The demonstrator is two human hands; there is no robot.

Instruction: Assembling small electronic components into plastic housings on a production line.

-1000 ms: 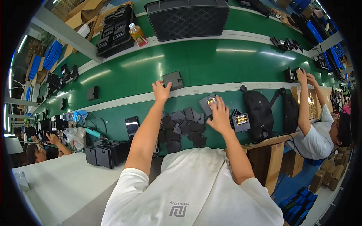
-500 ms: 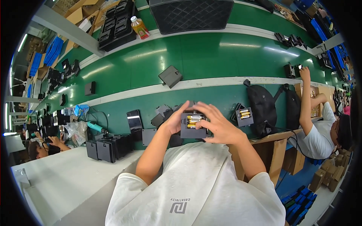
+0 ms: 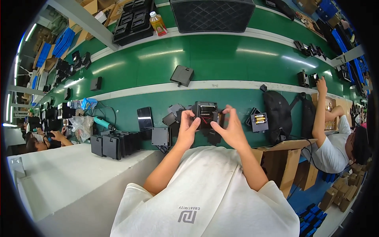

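Observation:
In front of my chest is a black plastic device housing (image 3: 205, 107), its inside showing with thin red wires. My left hand (image 3: 187, 131) grips its left side, thumb on the near edge. My right hand (image 3: 233, 131) has its thumb and fingers around a dark battery holder (image 3: 216, 117) at the housing's right side. That holder stands nearly edge-on, with a little yellow of batteries showing, so its shape is partly hidden. Left of my hands lie a flat grey plate (image 3: 161, 136) and several dark plastic parts (image 3: 172, 115). A dark part (image 3: 214, 137) sits just below the housing.
To the right lie a battery-filled holder (image 3: 259, 122) and a black backpack (image 3: 277, 116). A phone (image 3: 145, 118), a teal electric screwdriver (image 3: 104, 123) and black boxes (image 3: 114, 145) are on the left. A grey box (image 3: 182, 76) lies beyond the rail. A co-worker (image 3: 335, 138) sits at right.
The battery holder that faced up between my hands is now turned edge-on to the right, and the wired inside of the housing shows. My hands have moved apart.

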